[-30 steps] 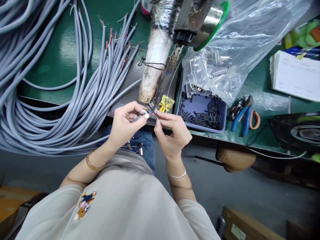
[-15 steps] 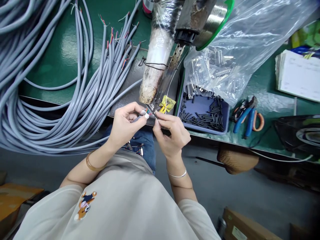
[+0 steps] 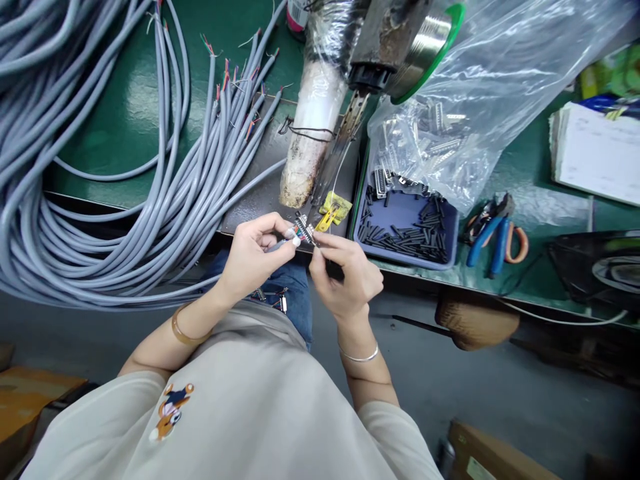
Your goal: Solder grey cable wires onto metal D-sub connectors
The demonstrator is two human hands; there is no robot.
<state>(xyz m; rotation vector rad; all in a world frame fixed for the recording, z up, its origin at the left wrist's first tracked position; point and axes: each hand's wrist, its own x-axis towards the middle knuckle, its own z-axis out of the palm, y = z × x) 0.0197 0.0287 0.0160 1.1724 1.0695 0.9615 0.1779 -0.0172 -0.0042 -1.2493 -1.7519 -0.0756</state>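
My left hand (image 3: 257, 253) is closed, its thumb and forefinger pinching the stripped end of a grey cable. Thin coloured wires (image 3: 299, 232) come out of its fingertips and run to a small metal multi-pin connector (image 3: 305, 227). At the connector's lower right end, my right hand (image 3: 347, 272) pinches with thumb and forefinger; its fingertips partly hide that end. Just above the connector is the tip of a soldering iron (image 3: 327, 177), clamped pointing down beside a wrapped white tube (image 3: 313, 120). Solder wire hangs from a green-rimmed spool (image 3: 425, 50).
Grey cables (image 3: 125, 233) with stripped ends fill the left side. A blue tray (image 3: 400, 210) holds short black tubes, beneath a plastic bag (image 3: 480, 100) of connectors. Blue-handled pliers (image 3: 497, 233) lie farther right. A yellow piece (image 3: 334, 210) sits near the iron. Wired connectors (image 3: 273, 297) rest on my lap.
Both hands have drawn slightly down toward me, away from the iron tip, with the cable and connector. More of the connector now shows between the fingers.
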